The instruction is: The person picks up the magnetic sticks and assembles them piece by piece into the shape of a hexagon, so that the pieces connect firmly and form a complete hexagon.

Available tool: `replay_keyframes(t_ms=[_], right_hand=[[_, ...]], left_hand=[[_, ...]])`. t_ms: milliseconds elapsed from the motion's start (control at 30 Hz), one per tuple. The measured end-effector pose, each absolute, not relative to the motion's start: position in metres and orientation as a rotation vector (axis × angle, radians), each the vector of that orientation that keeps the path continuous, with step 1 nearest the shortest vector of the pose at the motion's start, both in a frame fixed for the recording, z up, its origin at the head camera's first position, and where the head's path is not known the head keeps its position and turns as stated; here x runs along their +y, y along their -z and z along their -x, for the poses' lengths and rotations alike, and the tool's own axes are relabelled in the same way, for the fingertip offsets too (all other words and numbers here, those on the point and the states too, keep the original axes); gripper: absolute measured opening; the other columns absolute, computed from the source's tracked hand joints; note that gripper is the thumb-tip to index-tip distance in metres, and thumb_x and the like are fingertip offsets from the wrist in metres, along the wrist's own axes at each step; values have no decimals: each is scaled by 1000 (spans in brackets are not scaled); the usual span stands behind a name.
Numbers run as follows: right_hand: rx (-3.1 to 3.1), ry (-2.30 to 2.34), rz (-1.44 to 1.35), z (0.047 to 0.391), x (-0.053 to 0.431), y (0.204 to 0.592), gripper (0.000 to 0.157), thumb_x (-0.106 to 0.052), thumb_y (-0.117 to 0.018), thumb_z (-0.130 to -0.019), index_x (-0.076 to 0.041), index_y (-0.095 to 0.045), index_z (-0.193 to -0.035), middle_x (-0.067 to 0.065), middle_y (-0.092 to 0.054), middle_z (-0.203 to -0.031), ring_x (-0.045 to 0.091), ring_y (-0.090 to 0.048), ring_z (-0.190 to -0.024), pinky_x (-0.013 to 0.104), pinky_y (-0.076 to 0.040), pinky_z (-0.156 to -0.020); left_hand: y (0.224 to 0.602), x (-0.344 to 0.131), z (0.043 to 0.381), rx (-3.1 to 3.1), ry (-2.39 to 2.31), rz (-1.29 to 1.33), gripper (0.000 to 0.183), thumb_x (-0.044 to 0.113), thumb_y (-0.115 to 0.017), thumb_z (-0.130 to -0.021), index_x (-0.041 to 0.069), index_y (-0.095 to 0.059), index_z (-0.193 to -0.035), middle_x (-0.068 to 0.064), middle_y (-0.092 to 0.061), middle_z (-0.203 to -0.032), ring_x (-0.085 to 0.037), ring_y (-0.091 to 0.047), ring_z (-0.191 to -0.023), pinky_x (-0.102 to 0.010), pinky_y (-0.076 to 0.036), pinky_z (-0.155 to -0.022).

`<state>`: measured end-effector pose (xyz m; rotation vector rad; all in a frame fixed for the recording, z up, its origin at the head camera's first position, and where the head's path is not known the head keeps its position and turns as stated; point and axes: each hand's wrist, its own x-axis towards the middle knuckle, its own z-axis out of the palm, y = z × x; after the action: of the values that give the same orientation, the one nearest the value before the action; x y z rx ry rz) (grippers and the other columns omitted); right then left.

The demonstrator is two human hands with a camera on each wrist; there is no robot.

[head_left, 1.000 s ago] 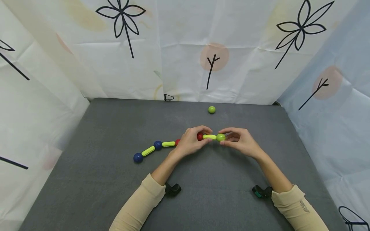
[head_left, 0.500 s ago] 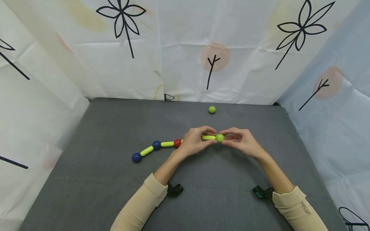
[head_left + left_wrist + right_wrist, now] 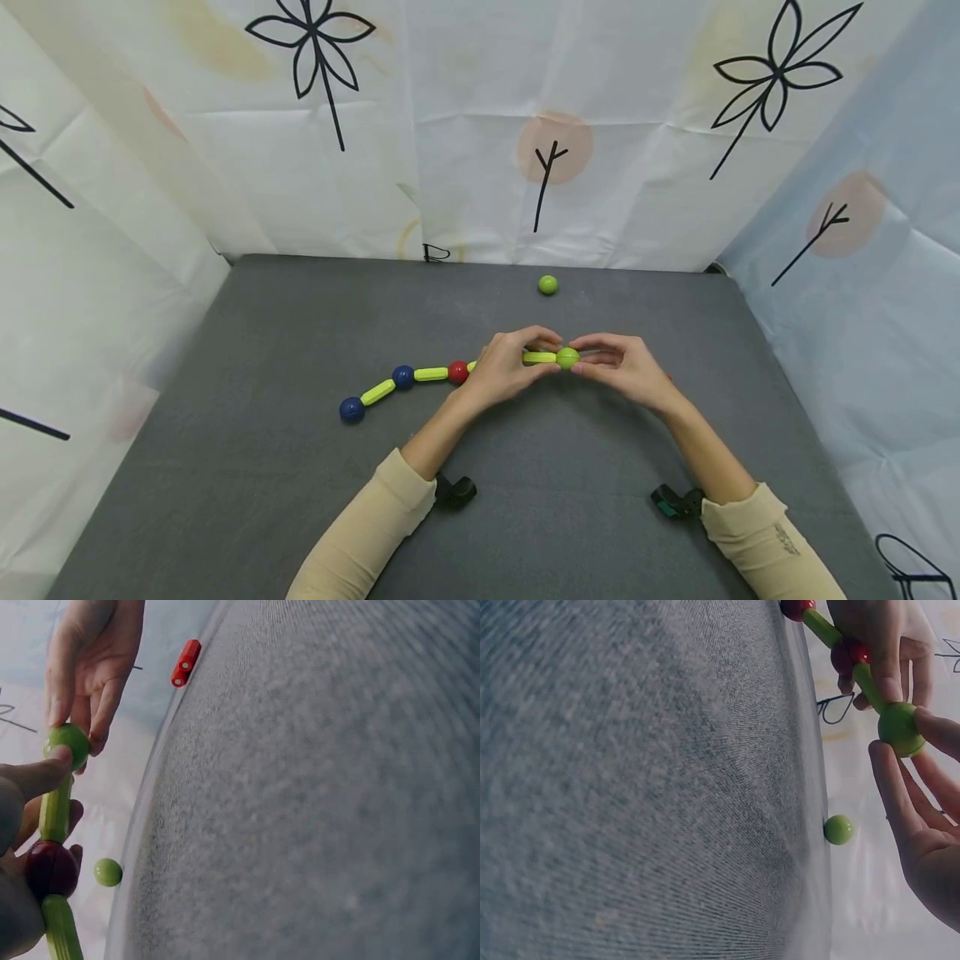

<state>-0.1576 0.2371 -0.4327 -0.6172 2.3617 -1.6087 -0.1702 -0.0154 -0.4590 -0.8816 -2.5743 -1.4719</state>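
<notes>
A chain of balls joined by yellow-green rods lies across the mat. Its left end has a blue ball [image 3: 352, 409] and a second blue ball [image 3: 403, 377], then a red ball [image 3: 458, 372]. My left hand [image 3: 504, 364] grips the chain's right part, around a dark red ball [image 3: 52, 868] and the last rod [image 3: 539, 357]; its thumb reaches the green ball [image 3: 567, 358] at the end. Thumb and fingertips of my right hand [image 3: 626, 368] pinch that green ball from the other side. In the head view the left hand hides the second red ball.
A loose green ball [image 3: 548, 285] lies near the back edge of the grey mat [image 3: 315, 317]. Red rods [image 3: 186, 663] lie to the right, mostly hidden behind my right wrist in the head view. Patterned white cloth [image 3: 480, 133] hangs around the back and sides.
Both hands and the chain have shifted slightly left. My left hand has slid right along the chain, covering the second red ball and uncovering the first. Red appears beside my right wrist.
</notes>
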Motion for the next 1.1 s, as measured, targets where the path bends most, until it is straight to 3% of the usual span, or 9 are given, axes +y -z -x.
replay_keyframes(t_ms=[267, 500, 767, 967, 1100], right_hand=[[2411, 1505, 579, 165, 228, 437, 38, -6, -78, -99, 3, -71, -135, 29, -73, -135, 17, -81, -108, 23, -63, -87], [2398, 1481, 501, 171, 226, 441, 39, -8, -80, -98, 1, -72, -135, 26, -72, -138, 8, -80, -108, 21, -62, -87], [2392, 1464, 488, 176, 224, 443, 39, -7, -78, -99, 1, -71, -137, 27, -71, -140, -1, -77, -106, 19, -62, -86], [2378, 1457, 483, 179, 225, 444, 39, -8, -78, -100, 1, -70, -137, 27, -70, -142, 0, -77, -108, 19, -61, -87], [2365, 1454, 479, 180, 225, 444, 40, -9, -78, -100, 1, -70, -138, 27, -70, -143, -3, -76, -107, 19, -61, -87]], left_hand=[[454, -45, 176, -2750, 1414, 905, 40, 13, -81, -99, 7, -69, -137, -8, -78, -133, -22, -75, -117, -41, -61, -102], [438, -111, 179, -3055, 1181, 841, 47, 17, -78, -102, 8, -64, -145, -12, -73, -142, -30, -72, -128, -49, -59, -108], [434, -193, 173, -3161, 1284, 756, 41, 16, -79, -101, 8, -69, -139, -12, -76, -134, -27, -74, -114, -44, -62, -96], [447, -234, 162, -3105, 1432, 714, 38, 17, -80, -100, 7, -72, -135, -13, -77, -133, -27, -73, -117, -45, -60, -102], [453, -250, 149, -3095, 1424, 649, 39, 20, -83, -98, 8, -72, -134, -12, -77, -130, -22, -73, -112, -38, -60, -99]])
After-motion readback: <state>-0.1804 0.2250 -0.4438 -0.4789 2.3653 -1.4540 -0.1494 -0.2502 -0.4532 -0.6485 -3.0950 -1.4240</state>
